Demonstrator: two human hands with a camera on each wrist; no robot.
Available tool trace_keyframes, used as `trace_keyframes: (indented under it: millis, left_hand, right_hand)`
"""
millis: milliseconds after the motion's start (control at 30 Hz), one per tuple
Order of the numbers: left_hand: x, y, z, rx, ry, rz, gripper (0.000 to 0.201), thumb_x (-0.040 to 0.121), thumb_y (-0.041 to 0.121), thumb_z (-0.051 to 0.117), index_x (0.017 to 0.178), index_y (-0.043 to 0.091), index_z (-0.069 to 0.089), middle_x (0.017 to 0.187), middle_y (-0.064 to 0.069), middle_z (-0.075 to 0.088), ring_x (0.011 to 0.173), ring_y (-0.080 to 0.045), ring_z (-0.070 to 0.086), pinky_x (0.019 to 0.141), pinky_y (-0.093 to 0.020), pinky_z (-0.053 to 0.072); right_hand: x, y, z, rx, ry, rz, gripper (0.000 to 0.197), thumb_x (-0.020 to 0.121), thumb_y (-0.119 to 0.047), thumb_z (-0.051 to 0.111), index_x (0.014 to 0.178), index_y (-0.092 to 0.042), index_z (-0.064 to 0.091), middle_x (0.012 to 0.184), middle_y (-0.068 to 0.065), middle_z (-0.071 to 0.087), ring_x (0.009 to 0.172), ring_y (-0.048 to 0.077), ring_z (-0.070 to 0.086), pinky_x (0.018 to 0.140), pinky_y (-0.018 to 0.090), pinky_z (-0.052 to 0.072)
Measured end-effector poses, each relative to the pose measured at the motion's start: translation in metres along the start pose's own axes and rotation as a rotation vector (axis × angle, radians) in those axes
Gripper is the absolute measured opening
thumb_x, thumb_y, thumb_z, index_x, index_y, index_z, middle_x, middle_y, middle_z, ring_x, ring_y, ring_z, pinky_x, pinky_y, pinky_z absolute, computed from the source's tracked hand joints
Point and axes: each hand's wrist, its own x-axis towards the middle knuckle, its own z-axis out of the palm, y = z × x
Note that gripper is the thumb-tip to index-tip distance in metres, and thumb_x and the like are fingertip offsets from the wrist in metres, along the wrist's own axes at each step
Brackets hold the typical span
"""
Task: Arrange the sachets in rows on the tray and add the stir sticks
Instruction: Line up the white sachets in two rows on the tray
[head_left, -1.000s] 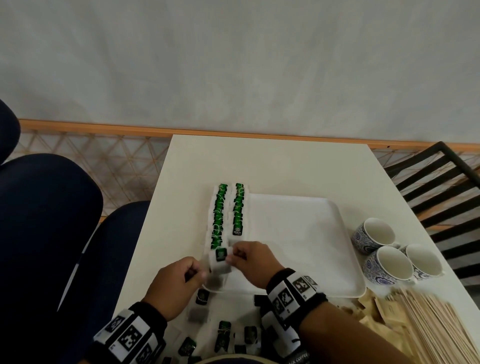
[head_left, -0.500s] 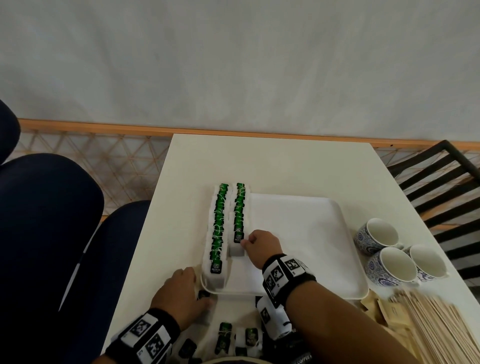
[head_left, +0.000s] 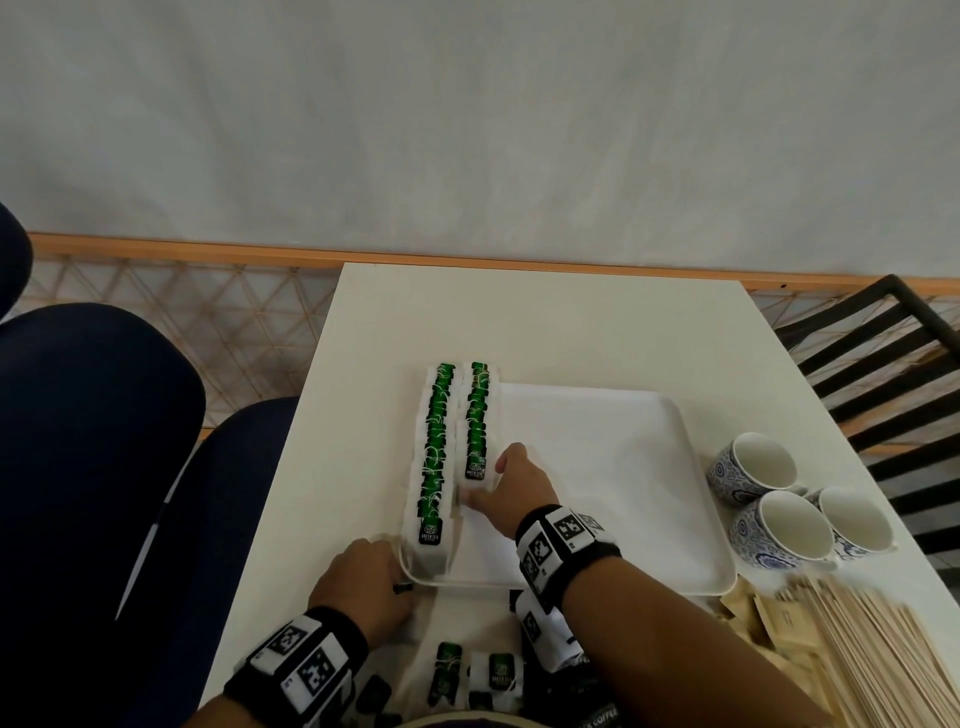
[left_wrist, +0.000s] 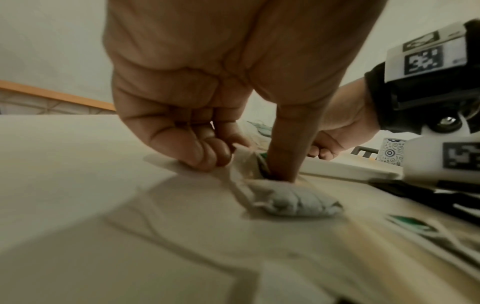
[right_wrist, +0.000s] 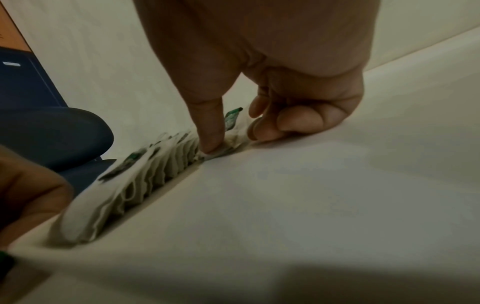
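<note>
At the bottom edge of the head frame, loose sachets (head_left: 501, 670) with green labels are lying flat on the white table (head_left: 545, 322), between the two forearms. Just above them, lower centre-left, the left hand (head_left: 363, 584) is sitting on the table against the near left corner of the white tray (head_left: 613, 493); its grip is curled tight, thumb and fingers pinching one sachet (left_wrist: 291, 202) that is lying on the table surface in the left wrist view. At the lower right of the frame a pile of wooden stir sticks (head_left: 883, 654) is lying on the table beside brown paper packets (head_left: 748, 616). Higher up, at frame centre, the right hand (head_left: 519, 483) is resting on the tray, its grip partly closed, thumb and fingertips nipping the nearest sachet of the right row (head_left: 478, 421). The left row (head_left: 436, 452) is running just beside it, along the tray's left side, reaching nearer to the tray's front rim; sachets in both rows are leaning overlapped. At right of the tray, three blue-patterned cups (head_left: 795, 525) are standing clustered. Dark blue chairs (head_left: 93, 441) are filling the left of the frame.
</note>
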Motion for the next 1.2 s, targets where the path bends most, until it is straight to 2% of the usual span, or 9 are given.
trace_keyframes:
  millis: [167, 267, 367, 500, 633, 733, 867, 1033, 1200]
  left_hand:
    - [-0.003, -0.007, -0.002, -0.032, -0.010, -0.002, 0.023, 0.081, 0.024, 0.064, 0.068, 0.027, 0.046, 0.079, 0.007, 0.056, 0.073, -0.013, 0.054, 0.068, -0.024, 0.046]
    - [-0.008, -0.014, -0.011, -0.092, -0.025, 0.006, 0.025, 0.080, 0.030, 0.070, 0.068, 0.025, 0.049, 0.075, 0.007, 0.058, 0.067, -0.008, 0.052, 0.060, -0.021, 0.042]
    - [-0.013, -0.013, -0.024, -0.230, -0.036, 0.116, 0.029, 0.074, 0.028, 0.078, 0.064, 0.026, 0.051, 0.065, 0.007, 0.060, 0.059, -0.002, 0.051, 0.056, -0.018, 0.039]
    - [-0.018, -0.004, -0.035, -0.427, -0.032, 0.236, 0.023, 0.073, 0.012, 0.078, 0.072, 0.024, 0.058, 0.068, 0.004, 0.068, 0.060, -0.005, 0.059, 0.061, -0.022, 0.046]
    - [-0.021, 0.003, -0.035, -0.456, 0.013, 0.273, 0.022, 0.078, 0.004, 0.071, 0.080, 0.022, 0.059, 0.069, -0.001, 0.071, 0.062, -0.012, 0.065, 0.066, -0.030, 0.052]
    - [-0.023, 0.003, -0.031, -0.484, 0.057, 0.245, 0.019, 0.076, 0.009, 0.076, 0.080, 0.020, 0.061, 0.068, 0.000, 0.071, 0.060, -0.012, 0.066, 0.065, -0.030, 0.053]
    - [-0.022, -0.002, -0.029, -0.467, 0.120, 0.217, 0.017, 0.077, 0.020, 0.078, 0.079, 0.026, 0.062, 0.069, -0.003, 0.068, 0.062, -0.010, 0.063, 0.064, -0.024, 0.051]
    - [-0.023, -0.014, -0.028, -0.415, 0.154, 0.203, 0.015, 0.080, 0.021, 0.075, 0.080, 0.029, 0.063, 0.070, 0.002, 0.064, 0.062, -0.003, 0.058, 0.063, -0.019, 0.048]
    - [-0.022, -0.018, -0.024, -0.403, 0.136, 0.190, 0.014, 0.081, 0.022, 0.074, 0.081, 0.030, 0.062, 0.071, 0.002, 0.064, 0.064, -0.005, 0.058, 0.063, -0.017, 0.046]
  right_hand:
    - [-0.002, 0.001, -0.004, 0.044, -0.002, -0.010, 0.048, 0.080, -0.041, 0.074, 0.104, -0.019, 0.040, 0.087, -0.003, 0.052, 0.075, 0.014, 0.050, 0.056, 0.023, 0.037]
    - [-0.014, -0.001, -0.008, 0.034, 0.026, -0.151, 0.032, 0.086, -0.041, 0.067, 0.097, -0.020, 0.047, 0.079, -0.005, 0.056, 0.068, 0.011, 0.051, 0.058, 0.022, 0.040]
    - [-0.036, -0.009, -0.013, -0.021, -0.181, -0.370, 0.024, 0.083, -0.045, 0.071, 0.091, -0.024, 0.061, 0.086, -0.010, 0.064, 0.073, 0.003, 0.055, 0.069, 0.020, 0.047]
    - [-0.060, -0.015, -0.009, -0.089, -0.424, -0.454, 0.035, 0.078, -0.038, 0.079, 0.107, -0.022, 0.070, 0.099, -0.009, 0.068, 0.077, 0.005, 0.060, 0.075, 0.021, 0.050]
    - [-0.065, -0.011, -0.002, -0.105, -0.358, -0.469, 0.031, 0.079, -0.036, 0.077, 0.101, -0.014, 0.072, 0.082, 0.002, 0.066, 0.071, 0.010, 0.055, 0.068, 0.024, 0.044]
    - [-0.067, -0.006, -0.003, -0.128, -0.340, -0.487, 0.025, 0.083, -0.034, 0.073, 0.091, -0.011, 0.072, 0.066, -0.004, 0.053, 0.060, 0.008, 0.045, 0.058, 0.020, 0.035]
    - [-0.061, 0.001, -0.007, -0.100, -0.258, -0.428, 0.020, 0.088, -0.031, 0.067, 0.082, -0.012, 0.069, 0.070, -0.003, 0.058, 0.065, 0.010, 0.049, 0.059, 0.019, 0.037]
    - [-0.033, 0.009, -0.018, -0.118, -0.060, -0.239, 0.039, 0.097, -0.024, 0.053, 0.061, -0.018, 0.040, 0.061, -0.005, 0.044, 0.056, 0.007, 0.039, 0.052, 0.017, 0.032]
    - [-0.013, 0.007, -0.013, -0.112, -0.053, -0.127, 0.036, 0.095, -0.023, 0.055, 0.062, -0.019, 0.041, 0.064, -0.005, 0.047, 0.065, 0.016, 0.046, 0.051, 0.018, 0.032]
